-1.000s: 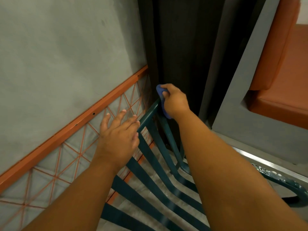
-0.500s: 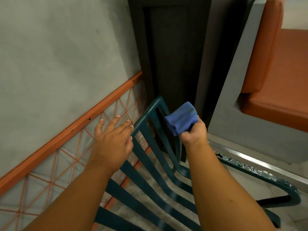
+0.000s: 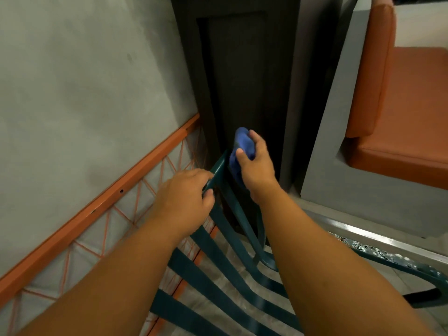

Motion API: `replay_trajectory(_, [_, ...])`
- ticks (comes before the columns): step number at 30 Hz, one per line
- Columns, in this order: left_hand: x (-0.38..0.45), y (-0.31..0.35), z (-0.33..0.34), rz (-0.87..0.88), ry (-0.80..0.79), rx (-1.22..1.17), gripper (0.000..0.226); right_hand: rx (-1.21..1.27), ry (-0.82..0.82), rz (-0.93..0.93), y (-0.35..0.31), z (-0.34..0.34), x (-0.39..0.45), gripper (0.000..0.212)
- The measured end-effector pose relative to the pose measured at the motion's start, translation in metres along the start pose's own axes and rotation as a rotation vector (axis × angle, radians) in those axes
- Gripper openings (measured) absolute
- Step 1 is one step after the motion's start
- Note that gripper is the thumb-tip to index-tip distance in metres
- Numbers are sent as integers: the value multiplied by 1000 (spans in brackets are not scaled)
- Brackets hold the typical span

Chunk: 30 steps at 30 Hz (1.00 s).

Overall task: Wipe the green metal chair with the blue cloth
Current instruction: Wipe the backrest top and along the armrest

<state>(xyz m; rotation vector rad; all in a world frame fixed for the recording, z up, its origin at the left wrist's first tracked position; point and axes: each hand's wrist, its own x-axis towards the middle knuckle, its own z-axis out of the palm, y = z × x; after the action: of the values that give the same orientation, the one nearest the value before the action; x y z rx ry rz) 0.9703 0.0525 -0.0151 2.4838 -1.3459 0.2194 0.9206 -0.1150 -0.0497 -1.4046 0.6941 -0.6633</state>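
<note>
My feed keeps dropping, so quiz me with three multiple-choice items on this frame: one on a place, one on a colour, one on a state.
1. Where is the blue cloth?
A. At the top corner of the chair's back
B. On the orange cushion
C. On the floor

2. What colour is the rail along the wall, left of the green metal chair?
A. White
B. Orange
C. Black

3. What is the left hand doing?
A. Lying flat on the wall
B. Holding the cloth
C. Gripping the chair's top rail

Answers:
1 A: the right hand presses the cloth against the upper corner of the chair back.
2 B: the rail is orange.
3 C: its fingers curl round the top bar just left of the cloth.
</note>
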Motion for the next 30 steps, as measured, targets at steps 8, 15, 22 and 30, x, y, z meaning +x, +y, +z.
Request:
replay_trajectory(8, [30, -11, 27, 47, 55, 46, 34, -281, -82, 21, 18, 3, 8, 54])
replay_trajectory(15, [24, -12, 31, -20, 120, -50, 37, -325, -17, -148, 58, 10, -33, 54])
replay_trajectory(22, [24, -12, 33, -19, 112, -27, 37, -294, 34, 83, 48, 10, -10, 53])
replay_trajectory(30, [25, -14, 35, -23, 113, -11, 36, -366, 67, 123, 49, 13, -11, 54])
